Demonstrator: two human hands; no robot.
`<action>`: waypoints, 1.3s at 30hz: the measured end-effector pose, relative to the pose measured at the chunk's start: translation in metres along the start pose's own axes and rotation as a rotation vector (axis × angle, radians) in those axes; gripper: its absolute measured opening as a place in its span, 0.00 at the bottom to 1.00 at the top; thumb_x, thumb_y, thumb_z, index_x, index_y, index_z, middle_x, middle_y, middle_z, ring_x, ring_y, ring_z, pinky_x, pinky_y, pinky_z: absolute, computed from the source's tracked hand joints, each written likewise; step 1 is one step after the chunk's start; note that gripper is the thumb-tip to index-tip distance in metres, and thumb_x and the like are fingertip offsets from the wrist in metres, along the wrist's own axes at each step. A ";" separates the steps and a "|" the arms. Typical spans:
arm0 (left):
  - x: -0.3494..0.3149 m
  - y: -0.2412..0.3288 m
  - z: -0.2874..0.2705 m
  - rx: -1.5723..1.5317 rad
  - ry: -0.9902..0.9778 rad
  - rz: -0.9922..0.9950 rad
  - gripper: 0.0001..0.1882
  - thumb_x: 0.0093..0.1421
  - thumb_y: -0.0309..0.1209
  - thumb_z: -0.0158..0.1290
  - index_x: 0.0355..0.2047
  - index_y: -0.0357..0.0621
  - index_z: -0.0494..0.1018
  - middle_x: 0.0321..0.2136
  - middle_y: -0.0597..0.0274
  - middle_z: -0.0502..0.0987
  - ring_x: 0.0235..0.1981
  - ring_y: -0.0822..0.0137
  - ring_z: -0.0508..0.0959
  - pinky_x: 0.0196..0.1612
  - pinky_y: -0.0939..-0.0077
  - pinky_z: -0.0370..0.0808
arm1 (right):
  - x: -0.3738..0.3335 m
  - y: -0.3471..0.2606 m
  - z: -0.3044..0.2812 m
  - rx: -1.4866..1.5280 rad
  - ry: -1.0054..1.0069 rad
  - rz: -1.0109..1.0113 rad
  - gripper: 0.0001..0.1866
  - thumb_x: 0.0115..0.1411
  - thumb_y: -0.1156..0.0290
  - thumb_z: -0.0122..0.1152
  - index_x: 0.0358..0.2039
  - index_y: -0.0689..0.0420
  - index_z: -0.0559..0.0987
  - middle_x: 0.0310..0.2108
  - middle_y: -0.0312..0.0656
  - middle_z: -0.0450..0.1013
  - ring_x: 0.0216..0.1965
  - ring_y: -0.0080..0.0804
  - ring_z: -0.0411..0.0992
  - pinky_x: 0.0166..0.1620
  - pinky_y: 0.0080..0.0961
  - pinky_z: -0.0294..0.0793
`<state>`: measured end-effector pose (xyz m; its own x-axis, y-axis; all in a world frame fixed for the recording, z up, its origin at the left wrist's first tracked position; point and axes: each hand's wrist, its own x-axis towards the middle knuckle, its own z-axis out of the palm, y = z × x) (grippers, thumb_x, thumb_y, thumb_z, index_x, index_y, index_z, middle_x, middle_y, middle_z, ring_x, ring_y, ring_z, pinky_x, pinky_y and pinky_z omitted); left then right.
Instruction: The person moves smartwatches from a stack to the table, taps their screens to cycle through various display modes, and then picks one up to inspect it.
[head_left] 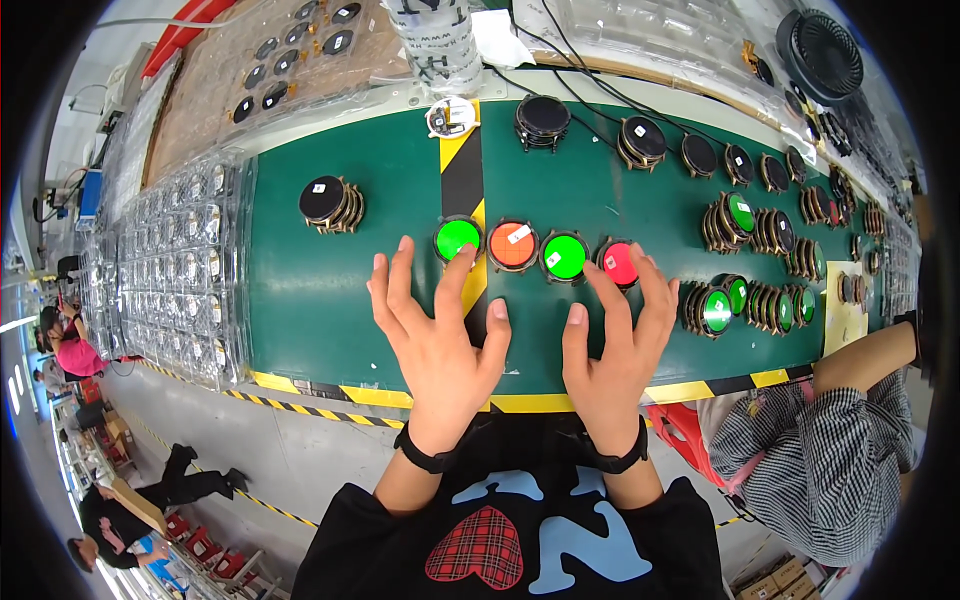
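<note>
Four round watch faces lie in a row on the green bench mat. From the left they are a green-lit watch face (456,238), an orange-lit watch face (512,243), a second green-lit watch face (566,257) and a pink-red watch face (619,265). With fingers spread, my left hand (437,340) reaches the first green one, its index fingertip on the lower rim. My right hand (615,345) is likewise spread; its index fingertip meets the second green face's edge, and other fingers lie over the pink-red one's lower part. Neither hand grips anything.
A stack of dark watch faces (332,204) stands to the left, beside clear plastic trays (185,270). Several more stacks (730,220) fill the right side. A wrapped roll (435,45) stands at the back. Another person's arm (865,360) rests at the right edge.
</note>
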<state>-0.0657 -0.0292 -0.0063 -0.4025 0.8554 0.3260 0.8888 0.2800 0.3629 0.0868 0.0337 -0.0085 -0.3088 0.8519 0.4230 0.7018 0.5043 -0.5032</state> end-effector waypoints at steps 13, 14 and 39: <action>0.006 0.004 0.003 -0.070 -0.035 0.012 0.31 0.58 0.37 0.59 0.62 0.49 0.68 0.67 0.39 0.55 0.69 0.33 0.50 0.69 0.34 0.49 | 0.000 0.001 0.000 0.001 -0.022 0.007 0.23 0.60 0.70 0.62 0.57 0.55 0.75 0.66 0.51 0.60 0.68 0.55 0.58 0.69 0.59 0.50; 0.008 0.006 0.002 -0.070 -0.036 0.012 0.31 0.58 0.37 0.59 0.62 0.49 0.68 0.67 0.39 0.55 0.69 0.33 0.50 0.69 0.34 0.49 | -0.001 0.002 0.000 -0.002 -0.029 0.011 0.25 0.59 0.71 0.62 0.58 0.55 0.75 0.67 0.51 0.59 0.68 0.55 0.57 0.69 0.58 0.51; 0.016 0.025 0.015 0.083 -0.119 0.041 0.30 0.59 0.45 0.57 0.62 0.56 0.71 0.70 0.44 0.54 0.73 0.35 0.45 0.70 0.28 0.38 | 0.004 0.021 -0.012 0.037 -0.050 0.095 0.30 0.60 0.70 0.66 0.62 0.62 0.70 0.67 0.57 0.59 0.66 0.59 0.60 0.65 0.50 0.61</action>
<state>-0.0468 -0.0024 -0.0052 -0.3406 0.9114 0.2312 0.9212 0.2742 0.2761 0.1078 0.0460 -0.0082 -0.2740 0.9018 0.3343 0.7055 0.4247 -0.5674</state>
